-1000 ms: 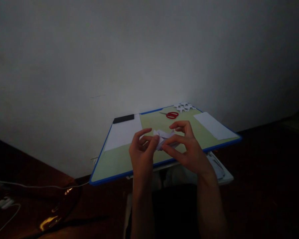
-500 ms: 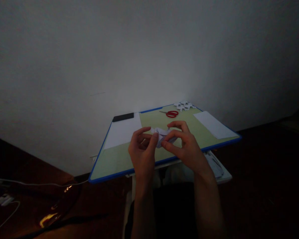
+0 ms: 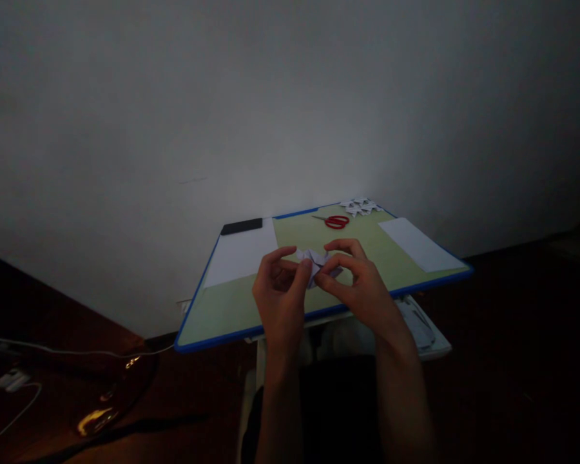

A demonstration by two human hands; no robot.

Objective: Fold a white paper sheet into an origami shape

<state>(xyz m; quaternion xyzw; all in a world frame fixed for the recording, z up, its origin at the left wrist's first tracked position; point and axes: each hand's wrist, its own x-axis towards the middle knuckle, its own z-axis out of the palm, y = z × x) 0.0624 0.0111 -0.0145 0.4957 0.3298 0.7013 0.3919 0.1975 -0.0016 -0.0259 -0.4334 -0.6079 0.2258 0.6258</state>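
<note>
A small piece of folded white paper [image 3: 312, 257] is held between my two hands, above the near part of the green tabletop [image 3: 227, 316]. My left hand [image 3: 281, 290] pinches its left side, thumb in front. On the right side, the thumb and index finger of my right hand [image 3: 355, 277] close on the paper, while another fingertip is raised at its upper edge. Fingers cover part of the folds, and the dim light hides their detail.
Red-handled scissors [image 3: 337, 222] lie toward the back, near a group of folded white paper pieces [image 3: 360, 206]. A white sheet [image 3: 241, 254] with a dark flat object [image 3: 241, 226] on it lies left. More white paper [image 3: 418, 243] lies right. Behind the table stands a wall [image 3: 270, 116].
The folded paper has changed shape slightly between my fingers, with its top fold less broad. Both hands keep their pinch. The whole view has shifted a little.
</note>
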